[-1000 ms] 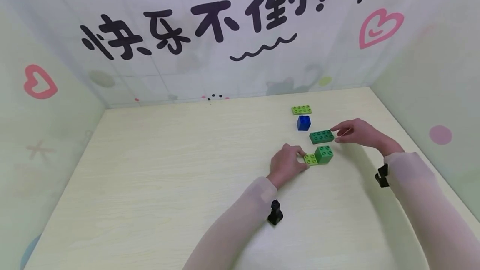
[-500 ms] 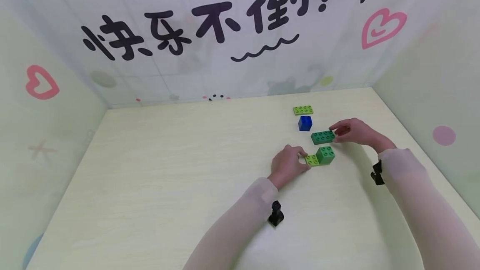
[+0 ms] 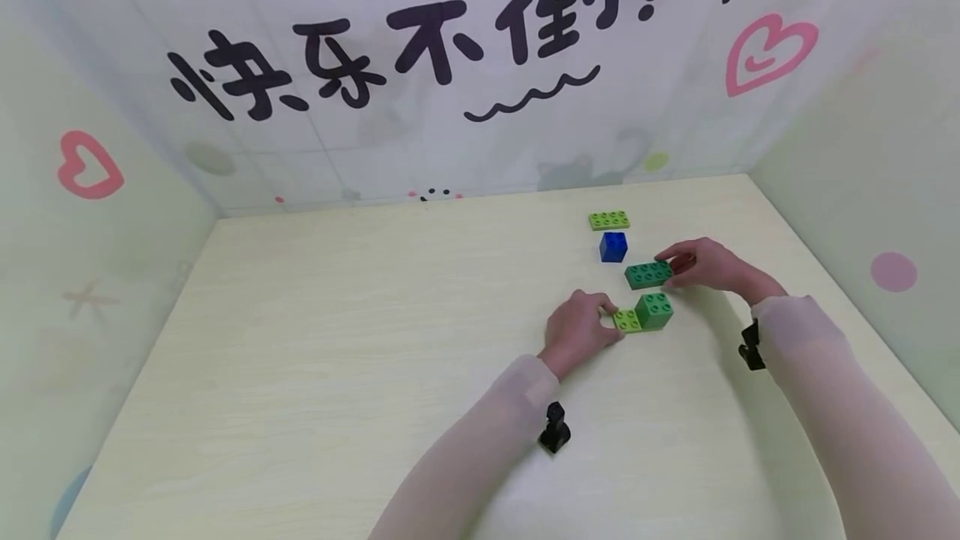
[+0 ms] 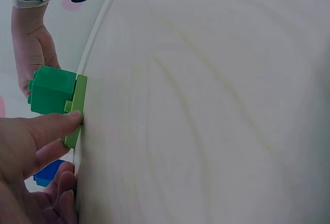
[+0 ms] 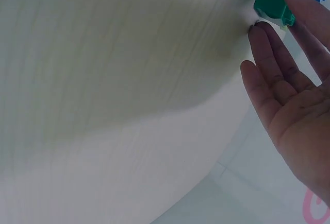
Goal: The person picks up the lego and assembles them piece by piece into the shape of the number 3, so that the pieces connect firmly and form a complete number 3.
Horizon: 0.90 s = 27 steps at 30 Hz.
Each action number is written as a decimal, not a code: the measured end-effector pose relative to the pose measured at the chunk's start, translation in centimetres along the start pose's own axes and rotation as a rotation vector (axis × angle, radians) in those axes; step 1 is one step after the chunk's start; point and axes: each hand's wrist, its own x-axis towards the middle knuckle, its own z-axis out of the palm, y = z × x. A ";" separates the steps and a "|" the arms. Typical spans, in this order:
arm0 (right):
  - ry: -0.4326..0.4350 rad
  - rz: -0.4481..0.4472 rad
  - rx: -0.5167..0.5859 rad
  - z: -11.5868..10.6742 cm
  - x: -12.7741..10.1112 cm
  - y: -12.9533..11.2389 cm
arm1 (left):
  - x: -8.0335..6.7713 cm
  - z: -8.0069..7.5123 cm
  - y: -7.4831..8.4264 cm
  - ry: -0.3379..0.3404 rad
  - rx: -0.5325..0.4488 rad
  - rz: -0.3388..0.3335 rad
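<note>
My left hand point(image 3: 577, 328) pinches the left end of a flat lime-green building brick point(image 3: 627, 321) between thumb and index finger. A taller green brick point(image 3: 654, 310) with studs on top sits on the right half of that flat one. Just behind them lies a dark green brick point(image 3: 648, 275), long and with two rows of studs. The thumb and index finger of my right hand point(image 3: 708, 263) grip its right end. In the right wrist view the thumb lies against this dark green brick point(image 5: 271, 0), while the other fingers stretch out below it.
Behind the dark green brick stands a small blue brick point(image 3: 613, 247), and farther back a second flat lime-green brick point(image 3: 609, 220). The pale wooden table point(image 3: 337, 357) meets printed walls at its back and sides.
My right hand has moved left to the dark green brick, and its thumb and index finger have come together on the brick's end. The left hand keeps its pinch.
</note>
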 end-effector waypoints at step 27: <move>0.028 0.009 0.007 0.4 0.1 0.4 | 0.0 0.0 0.0 -0.002 -0.008 -0.008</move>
